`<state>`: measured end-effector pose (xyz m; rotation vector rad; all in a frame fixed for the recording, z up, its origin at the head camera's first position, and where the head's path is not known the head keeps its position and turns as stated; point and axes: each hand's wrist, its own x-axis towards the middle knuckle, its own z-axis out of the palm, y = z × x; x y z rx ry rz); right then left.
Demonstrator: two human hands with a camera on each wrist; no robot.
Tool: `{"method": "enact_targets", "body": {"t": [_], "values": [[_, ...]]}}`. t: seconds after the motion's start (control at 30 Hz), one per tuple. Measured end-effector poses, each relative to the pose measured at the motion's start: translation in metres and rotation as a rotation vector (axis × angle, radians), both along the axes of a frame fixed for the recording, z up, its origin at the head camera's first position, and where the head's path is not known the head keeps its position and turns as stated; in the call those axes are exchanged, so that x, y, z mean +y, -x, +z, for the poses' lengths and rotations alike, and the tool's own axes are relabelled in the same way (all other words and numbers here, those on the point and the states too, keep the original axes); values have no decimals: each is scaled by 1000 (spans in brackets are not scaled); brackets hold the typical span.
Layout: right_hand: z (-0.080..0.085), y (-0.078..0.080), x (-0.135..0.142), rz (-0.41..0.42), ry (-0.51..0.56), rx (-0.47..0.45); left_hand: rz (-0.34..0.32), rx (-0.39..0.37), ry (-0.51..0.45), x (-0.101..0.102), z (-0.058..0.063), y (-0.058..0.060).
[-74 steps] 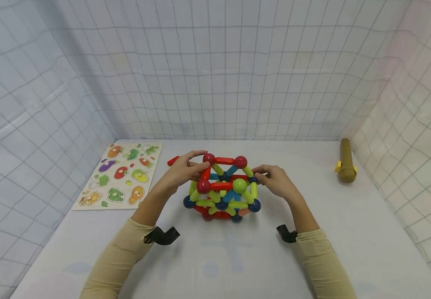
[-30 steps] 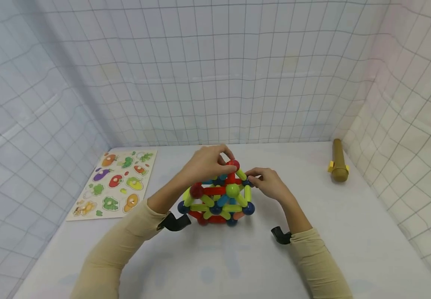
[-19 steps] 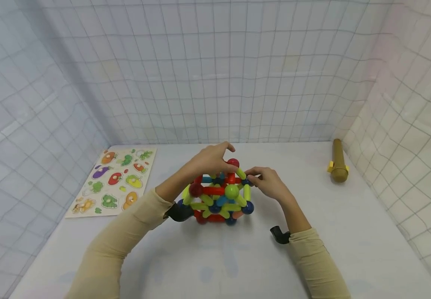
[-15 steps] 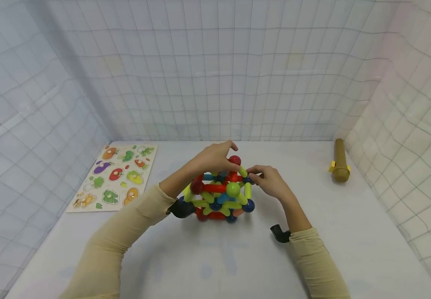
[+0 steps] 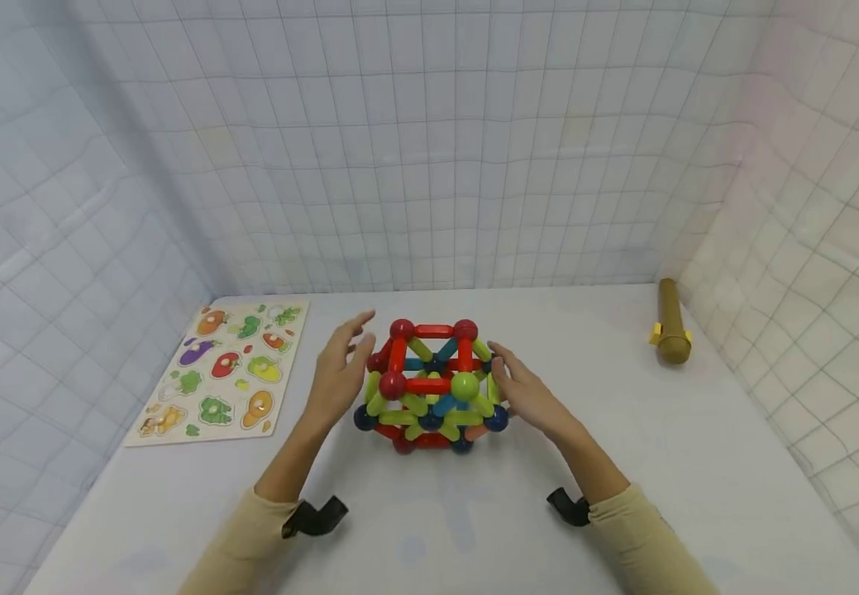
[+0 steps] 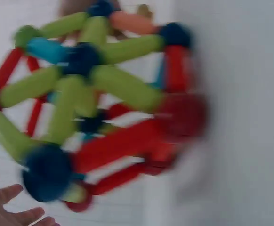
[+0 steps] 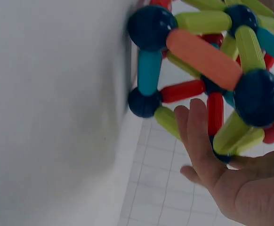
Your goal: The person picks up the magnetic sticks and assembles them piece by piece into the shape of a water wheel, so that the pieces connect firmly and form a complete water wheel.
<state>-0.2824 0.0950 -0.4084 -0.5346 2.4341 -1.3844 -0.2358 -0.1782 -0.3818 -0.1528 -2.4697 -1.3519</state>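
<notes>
A magnetic ball-and-stick structure in red, blue, green and orange stands on the white table. Four red sticks frame its top, joined by three red balls and a lime-green ball. My left hand is held just off its left side, fingers spread and relaxed with nothing in them. In the left wrist view those fingertips show below a blue ball. Against the right side lies my right hand, its loosely extended fingers resting along the sticks and balls without curling round any.
A wooden vegetable puzzle board lies on the left of the table. Toward the back right stands an olive-brown tube-shaped toy with yellow side pieces. Gridded white cloth walls enclose the back and sides.
A red stick now spans the top's right side, between a red ball and the green one. My left hand has withdrawn from the top to the left; my right fingers have loosened off a blue ball.
</notes>
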Motion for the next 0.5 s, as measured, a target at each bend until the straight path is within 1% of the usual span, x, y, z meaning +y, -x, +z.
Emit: {"method": "enact_targets", "body": {"t": [0.07,0.1,0.17,0.23,0.33,0.43,0.5], "values": [[-4,-5,-6,31,24,5,-38,-78,-24,-2,-26,-7],[-7,-5,-10,38,28,16,-59,-116,-26,-1,-35,-9],[-11,-5,-16,21,34,29,-88,-169,-37,4,-47,-9],[-15,-2,-20,-27,26,22,-97,-188,-42,9,-51,-5],[-20,7,-25,-84,10,-10,-87,-193,-10,12,-50,8],[-25,19,-26,-105,23,-28,-100,-211,28,12,-50,24],[-29,24,-26,-118,41,-41,-106,-216,39,13,-52,31]]}}
